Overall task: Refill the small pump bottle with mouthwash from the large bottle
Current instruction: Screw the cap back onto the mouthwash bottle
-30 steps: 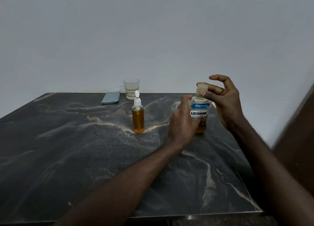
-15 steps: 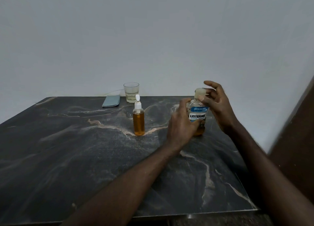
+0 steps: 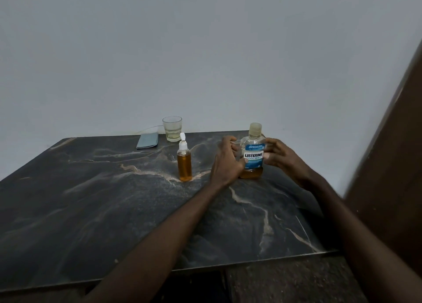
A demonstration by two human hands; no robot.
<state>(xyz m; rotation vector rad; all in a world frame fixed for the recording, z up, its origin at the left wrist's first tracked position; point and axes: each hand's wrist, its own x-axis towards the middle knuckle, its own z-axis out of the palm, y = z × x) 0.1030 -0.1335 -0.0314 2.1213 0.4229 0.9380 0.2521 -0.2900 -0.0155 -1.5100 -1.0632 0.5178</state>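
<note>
The large mouthwash bottle (image 3: 253, 153) stands upright on the dark marble table (image 3: 114, 200), capped, with a blue label and a little amber liquid at its bottom. My left hand (image 3: 227, 163) grips its left side. My right hand (image 3: 279, 156) wraps its right side at label height. The small pump bottle (image 3: 184, 163), nearly full of amber liquid with a white pump top, stands upright to the left, apart from both hands.
A clear glass (image 3: 172, 128) with a little pale liquid stands at the table's back edge. A flat grey-blue case (image 3: 147, 140) lies beside it with a thin cable. A brown panel (image 3: 392, 165) rises at the right.
My right hand has come down from the large bottle's cap to its body. The left hand has kept its hold on the bottle.
</note>
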